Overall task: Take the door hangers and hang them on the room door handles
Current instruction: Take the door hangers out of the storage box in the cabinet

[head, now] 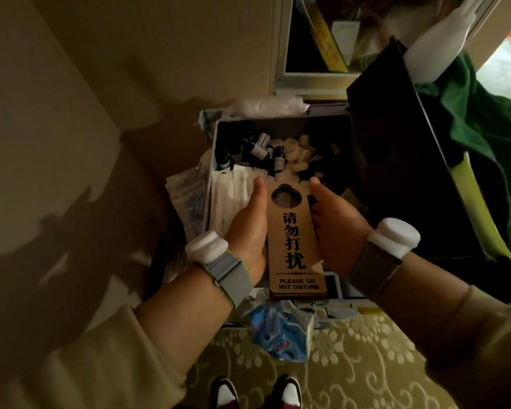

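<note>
A tan wooden door hanger [294, 246] with black Chinese characters and "PLEASE DO NOT DISTURB" is held flat between both hands, its round hole pointing away from me. It looks like a thin stack, with another edge showing beneath. My left hand [250, 225] grips its left edge, thumb along the side. Along the right edge lies my right hand [334, 225]. Both wrists carry white sensor bands. No door handle is in view.
Below the hands a grey cart bin [216, 160] holds small dark bottles, white packets and pale items. A black bag with green cloth [469, 119] hangs at right. The beige wall is at left, patterned carpet [351, 364] and my shoes below. A blue wrapper [281, 332] hangs off the cart.
</note>
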The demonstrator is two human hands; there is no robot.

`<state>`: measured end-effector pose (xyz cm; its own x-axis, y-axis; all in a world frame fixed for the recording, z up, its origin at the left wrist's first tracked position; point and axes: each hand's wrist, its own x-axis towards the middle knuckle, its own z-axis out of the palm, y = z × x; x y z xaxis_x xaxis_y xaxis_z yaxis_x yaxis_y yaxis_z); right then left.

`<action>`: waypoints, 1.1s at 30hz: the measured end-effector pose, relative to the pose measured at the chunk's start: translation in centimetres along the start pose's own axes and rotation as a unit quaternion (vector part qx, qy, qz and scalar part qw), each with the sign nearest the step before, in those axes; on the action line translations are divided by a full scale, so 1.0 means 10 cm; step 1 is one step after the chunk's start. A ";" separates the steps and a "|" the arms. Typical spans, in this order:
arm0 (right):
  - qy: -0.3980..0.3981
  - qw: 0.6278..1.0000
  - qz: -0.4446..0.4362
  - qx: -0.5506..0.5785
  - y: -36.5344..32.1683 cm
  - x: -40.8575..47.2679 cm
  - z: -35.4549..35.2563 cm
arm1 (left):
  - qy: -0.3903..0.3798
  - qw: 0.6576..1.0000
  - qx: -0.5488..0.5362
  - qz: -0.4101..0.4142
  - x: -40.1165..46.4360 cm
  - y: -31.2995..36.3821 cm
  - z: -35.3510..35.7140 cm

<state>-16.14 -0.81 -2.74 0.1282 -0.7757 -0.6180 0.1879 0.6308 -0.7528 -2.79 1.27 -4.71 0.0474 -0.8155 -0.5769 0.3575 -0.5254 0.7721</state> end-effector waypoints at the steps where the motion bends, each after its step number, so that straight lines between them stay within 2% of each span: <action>1: 0.009 1.000 -0.005 0.001 -0.03 -0.03 0.02 | 0.006 1.000 -0.009 0.004 -0.01 0.02 0.01; 4: 0.044 0.999 -0.021 -0.009 -0.14 -0.10 0.10 | 0.036 0.998 -0.041 0.000 -0.05 0.12 0.07; 9: 0.085 0.995 -0.048 -0.017 -0.41 -0.17 0.21 | 0.053 0.998 -0.027 -0.011 -0.09 0.42 0.19; 12: 0.077 0.994 -0.082 0.000 -0.58 -0.24 0.24 | 0.037 0.999 0.001 -0.001 -0.15 0.59 0.26; 14: 0.063 0.992 -0.109 0.005 -0.69 -0.32 0.25 | 0.029 0.998 0.031 0.037 -0.19 0.72 0.31; 18: 0.036 0.984 -0.174 0.027 -0.96 -0.56 0.20 | -0.016 0.990 0.083 0.108 -0.35 1.03 0.45; 22: 0.051 0.963 -0.266 -0.014 -1.26 -0.88 0.11 | -0.027 0.980 0.093 0.172 -0.63 1.38 0.69; 26: 0.048 0.940 -0.335 -0.051 -1.57 -1.27 0.00 | -0.076 0.969 0.076 0.220 -0.99 1.69 1.11; 33: 0.135 0.877 -0.457 -0.061 -2.07 -2.03 -0.25 | -0.194 0.930 0.093 0.297 -1.63 2.09 1.80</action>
<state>-25.09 1.91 24.81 -0.2599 -0.9362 0.2368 -0.0156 -0.2411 -0.9704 -12.90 -0.78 25.66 -0.1675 -0.9827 0.0785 0.2071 0.0428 0.9774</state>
